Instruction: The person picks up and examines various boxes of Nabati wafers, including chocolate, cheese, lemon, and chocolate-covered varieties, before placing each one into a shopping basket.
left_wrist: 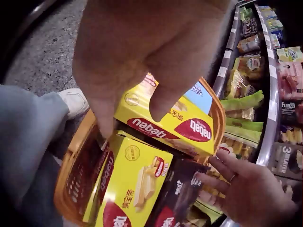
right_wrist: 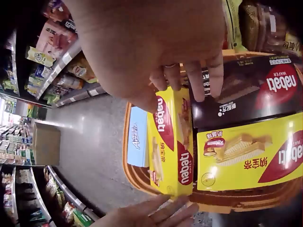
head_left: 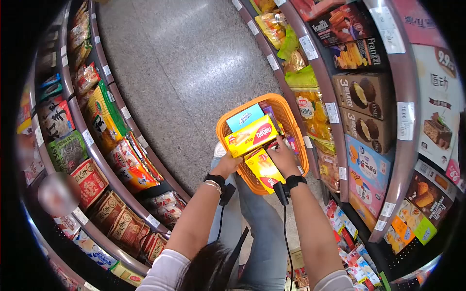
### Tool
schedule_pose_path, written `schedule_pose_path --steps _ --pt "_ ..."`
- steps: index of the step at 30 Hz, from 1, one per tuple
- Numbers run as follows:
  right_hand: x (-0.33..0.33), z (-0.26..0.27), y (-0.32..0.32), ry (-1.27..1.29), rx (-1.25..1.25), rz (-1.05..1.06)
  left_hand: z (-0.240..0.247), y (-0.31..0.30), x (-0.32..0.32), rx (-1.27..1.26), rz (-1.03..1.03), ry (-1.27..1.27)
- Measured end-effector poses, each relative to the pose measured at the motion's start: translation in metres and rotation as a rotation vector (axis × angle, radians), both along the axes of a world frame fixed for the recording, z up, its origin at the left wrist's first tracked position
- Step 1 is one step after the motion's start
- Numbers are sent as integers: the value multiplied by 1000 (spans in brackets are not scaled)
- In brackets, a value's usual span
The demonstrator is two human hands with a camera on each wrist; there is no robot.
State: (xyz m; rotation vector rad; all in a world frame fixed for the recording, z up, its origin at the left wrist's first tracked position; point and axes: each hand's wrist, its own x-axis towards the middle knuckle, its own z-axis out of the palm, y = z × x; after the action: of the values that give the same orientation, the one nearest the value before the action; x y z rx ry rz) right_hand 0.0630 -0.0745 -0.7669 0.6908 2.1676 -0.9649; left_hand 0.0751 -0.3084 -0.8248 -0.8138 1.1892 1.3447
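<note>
A yellow wafer box [head_left: 251,136] lies across the orange basket [head_left: 306,155], between both hands. My left hand [head_left: 226,165] holds its left end, with thumb and fingers on either side in the left wrist view. My right hand [head_left: 284,157] grips the opposite end; in the right wrist view, its fingers reach past the yellow box [right_wrist: 163,142] over a dark wafer box [right_wrist: 236,99]. A second yellow box [head_left: 264,169] sits nearer my body, beside the dark one. Beyond the held box is a light-blue box [head_left: 244,118].
Snack shelves [head_left: 114,184] stand on the left, and shelves of bread and boxed cakes [head_left: 361,94] close along the right, beside the basket. Grey floor [head_left: 179,63] runs between them. My legs [head_left: 259,213] are below the basket.
</note>
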Motion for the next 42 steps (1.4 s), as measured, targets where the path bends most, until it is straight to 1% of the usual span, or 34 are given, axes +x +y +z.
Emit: schedule_pose_path --steps 1,2,5,6,7,9,11,13,15,16,17,19,21,23,25,26,29,31,32,33,34,35,37,38,39,41,42 --pt "0 12 0 -45 26 47 12 -3 1 29 18 -50" --pt "25 -9 1 153 -20 -53 26 -5 1 57 34 -97" --pt "44 34 0 148 -88 -180 90 9 -6 -83 -72 -54" --pt "55 48 -1 249 -98 -172 101 7 1 -92 -82 29" --pt "66 67 -2 352 -104 -164 129 9 -1 -121 -52 64" --pt "74 128 -5 251 -85 -166 154 6 8 -125 -105 200" --pt "84 186 -9 311 -132 -246 177 1 20 -92 -60 412" --pt "94 249 -4 199 -254 -396 231 6 11 -136 -104 492" --pt "102 308 8 369 -305 -576 282 12 -4 -114 -269 630" --pt "108 339 13 459 -333 -670 297 9 -8 -135 -376 666" --pt "114 371 19 523 -304 -712 310 10 -14 -156 -489 709" --pt "125 446 32 671 -237 -804 369 21 -28 -5 -496 847" --pt "145 507 48 782 -167 -893 401 38 -36 99 -587 873" --pt "168 554 62 906 -95 -966 415 61 -31 413 -434 807" --pt "195 590 72 1029 -21 -1022 474 90 -27 463 -553 644" --pt "206 605 76 1117 24 -1030 495 104 -22 530 -630 704" --pt "236 658 86 1196 123 -1066 560 156 1 795 -788 761" --pt "250 691 96 1316 152 -1082 625 195 16 858 -904 762" --pt "256 709 102 1343 162 -1071 651 217 23 940 -943 829" --pt "263 728 110 1366 170 -1055 680 237 34 1061 -889 854" --pt "265 755 116 1425 84 -1074 711 257 43 1101 -922 907" --pt "273 776 129 1439 48 -1053 744 278 51 1141 -947 962" --pt "276 822 151 1532 15 -1028 803 314 70 1262 -976 978" --pt "280 835 170 1595 -46 -976 822 336 81 1299 -947 1051" --pt "281 851 184 1608 -52 -979 839 356 91 1335 -916 1124" --pt "283 873 215 1615 123 -932 878 388 107 1273 -868 1351" --pt "285 878 231 1631 135 -935 890 404 115 1266 -771 1491"
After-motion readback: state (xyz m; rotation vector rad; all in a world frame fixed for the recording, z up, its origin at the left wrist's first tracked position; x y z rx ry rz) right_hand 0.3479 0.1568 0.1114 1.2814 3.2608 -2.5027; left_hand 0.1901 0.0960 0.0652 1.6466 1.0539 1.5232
